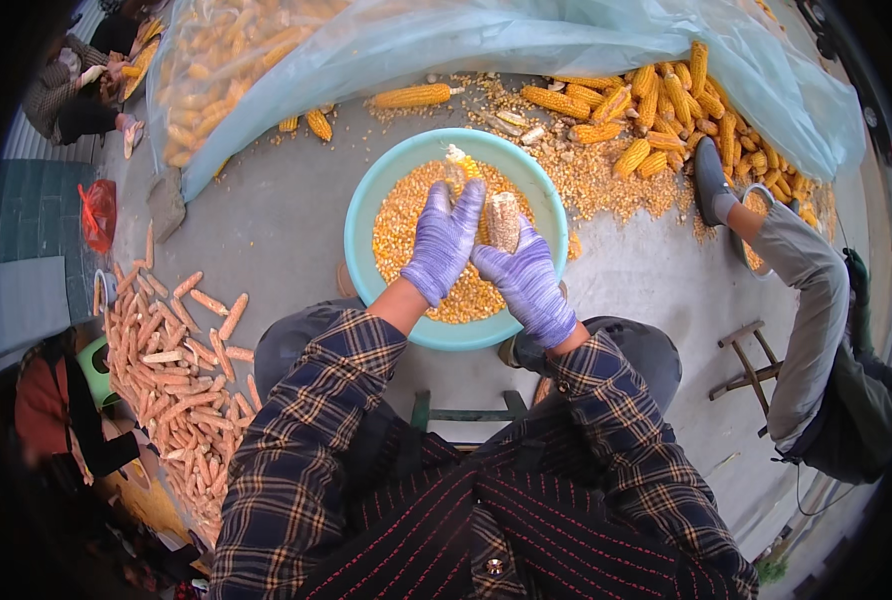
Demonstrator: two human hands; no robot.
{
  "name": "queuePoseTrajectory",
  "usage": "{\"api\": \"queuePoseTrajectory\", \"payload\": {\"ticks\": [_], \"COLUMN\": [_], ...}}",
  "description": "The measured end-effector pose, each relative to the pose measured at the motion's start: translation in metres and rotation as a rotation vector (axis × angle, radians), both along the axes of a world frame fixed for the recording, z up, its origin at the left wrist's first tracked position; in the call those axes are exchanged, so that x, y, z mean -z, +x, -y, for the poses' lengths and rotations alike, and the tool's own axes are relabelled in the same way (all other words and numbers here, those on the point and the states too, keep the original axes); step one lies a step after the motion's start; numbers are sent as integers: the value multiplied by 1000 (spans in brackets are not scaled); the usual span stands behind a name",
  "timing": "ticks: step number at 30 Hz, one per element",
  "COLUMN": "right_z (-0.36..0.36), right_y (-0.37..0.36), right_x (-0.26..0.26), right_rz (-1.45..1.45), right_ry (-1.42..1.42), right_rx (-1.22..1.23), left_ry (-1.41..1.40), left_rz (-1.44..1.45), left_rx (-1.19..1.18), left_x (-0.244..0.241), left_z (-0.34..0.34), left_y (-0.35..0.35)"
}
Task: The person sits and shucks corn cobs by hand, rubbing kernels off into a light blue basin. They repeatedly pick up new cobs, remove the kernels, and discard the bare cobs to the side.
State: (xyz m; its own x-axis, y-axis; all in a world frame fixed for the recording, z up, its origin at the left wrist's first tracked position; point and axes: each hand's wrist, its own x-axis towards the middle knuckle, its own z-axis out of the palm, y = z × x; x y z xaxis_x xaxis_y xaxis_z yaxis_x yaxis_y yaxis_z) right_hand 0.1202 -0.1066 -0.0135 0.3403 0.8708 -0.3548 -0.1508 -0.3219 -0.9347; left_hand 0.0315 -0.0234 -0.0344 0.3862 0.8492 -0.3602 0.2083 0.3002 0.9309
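Note:
Both my hands wear purple-white knitted gloves and meet above a light blue plastic basin [357,277] that holds loose corn kernels [398,232]. My left hand [446,236] grips a partly shelled corn cob [467,166], its pale tip pointing away from me. In my right hand [524,277] is a bare corncob [503,222], held upright against the fingers. The two cobs are close together; where they touch is hidden by my gloves.
Bare cobs [190,405] are heaped at left. Unshelled ears [671,105] and spilled kernels [603,176] lie beyond the basin, beside blue plastic sheeting [431,56]. A person's leg [806,247] and a wooden stool [750,367] are at right. Other people sit at left.

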Motion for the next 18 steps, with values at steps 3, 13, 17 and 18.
{"api": "queuePoseTrajectory", "payload": {"ticks": [3,13,17,18], "right_z": [1,11,13,14], "right_y": [-2,14,7,8], "right_x": [-10,-10,-12,-13], "right_rz": [-112,-382,-116,-207], "right_ry": [-31,-15,-66,-67], "right_rx": [-1,23,-49,-54], "left_ry": [134,-10,71,79], "left_rz": [-50,7,-60,-28], "left_rx": [8,42,41,23], "left_x": [1,-3,-12,-8], "left_z": [-1,-7,-10,-9], "left_y": [-2,-12,-8,-8]}}
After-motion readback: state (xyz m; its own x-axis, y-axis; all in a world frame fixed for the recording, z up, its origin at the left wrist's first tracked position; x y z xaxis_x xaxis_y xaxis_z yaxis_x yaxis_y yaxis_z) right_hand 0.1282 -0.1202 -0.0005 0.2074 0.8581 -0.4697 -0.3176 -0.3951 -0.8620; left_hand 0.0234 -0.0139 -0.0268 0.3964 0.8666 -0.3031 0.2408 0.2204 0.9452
